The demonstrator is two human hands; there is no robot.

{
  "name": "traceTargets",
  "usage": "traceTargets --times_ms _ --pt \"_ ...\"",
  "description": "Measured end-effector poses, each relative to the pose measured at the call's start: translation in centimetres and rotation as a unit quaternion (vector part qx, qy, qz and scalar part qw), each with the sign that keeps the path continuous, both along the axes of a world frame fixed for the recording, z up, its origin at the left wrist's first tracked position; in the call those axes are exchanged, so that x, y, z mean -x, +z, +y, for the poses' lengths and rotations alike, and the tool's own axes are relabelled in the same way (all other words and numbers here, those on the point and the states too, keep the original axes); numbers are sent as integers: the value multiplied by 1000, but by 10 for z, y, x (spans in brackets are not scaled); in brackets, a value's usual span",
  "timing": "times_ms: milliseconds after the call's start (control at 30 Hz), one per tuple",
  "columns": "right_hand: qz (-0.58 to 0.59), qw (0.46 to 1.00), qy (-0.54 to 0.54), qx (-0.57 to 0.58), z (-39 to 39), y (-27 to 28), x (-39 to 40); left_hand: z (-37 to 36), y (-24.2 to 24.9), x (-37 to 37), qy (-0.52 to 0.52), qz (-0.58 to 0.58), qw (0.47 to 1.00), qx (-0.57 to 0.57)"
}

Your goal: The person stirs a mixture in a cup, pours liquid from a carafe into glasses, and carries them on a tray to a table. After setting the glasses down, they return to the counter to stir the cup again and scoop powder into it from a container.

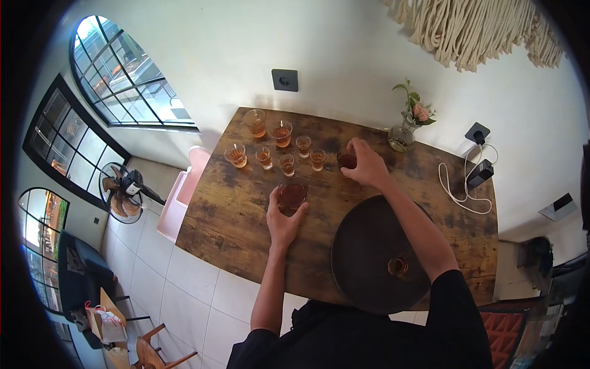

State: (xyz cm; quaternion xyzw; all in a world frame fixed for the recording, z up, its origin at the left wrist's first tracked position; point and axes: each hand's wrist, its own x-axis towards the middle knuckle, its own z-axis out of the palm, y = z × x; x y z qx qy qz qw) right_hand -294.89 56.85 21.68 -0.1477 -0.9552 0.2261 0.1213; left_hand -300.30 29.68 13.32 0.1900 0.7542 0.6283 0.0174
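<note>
The left hand (284,222) was curled around the side of a wide glass (294,195) of reddish-brown liquid, thumb on one side and fingers on the other. The right hand (369,165) was closed on a second, partly hidden glass (347,161) of dark reddish liquid. Both vessels were located over the middle of the wooden tabletop (227,212); whether their bases rested on it could not be told.

Probable hazards: a sideways sweep of the left hand could have knocked the small glasses just beyond it, and an uneven grip could have tipped either held vessel and spilled its contents. The right forearm, extended above the round tray (359,258), might have struck the small glass (398,265) standing there if lowered.

Orientation: the wide glass had its mouth upward and its long axis near vertical; the second appeared likewise upright, though fingers obscured its wall.

Surroundings: seven glasses of amber liquid, among them a large tumbler (256,124), stood grouped toward the wall; a flower vase (402,136) and a white cable (453,195) lay to the right.
</note>
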Motion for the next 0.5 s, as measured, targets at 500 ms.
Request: traceTargets --times_ms 500 --pt "-207 976 68 -28 -76 81 -252 -18 17 -136 -30 129 967 219"
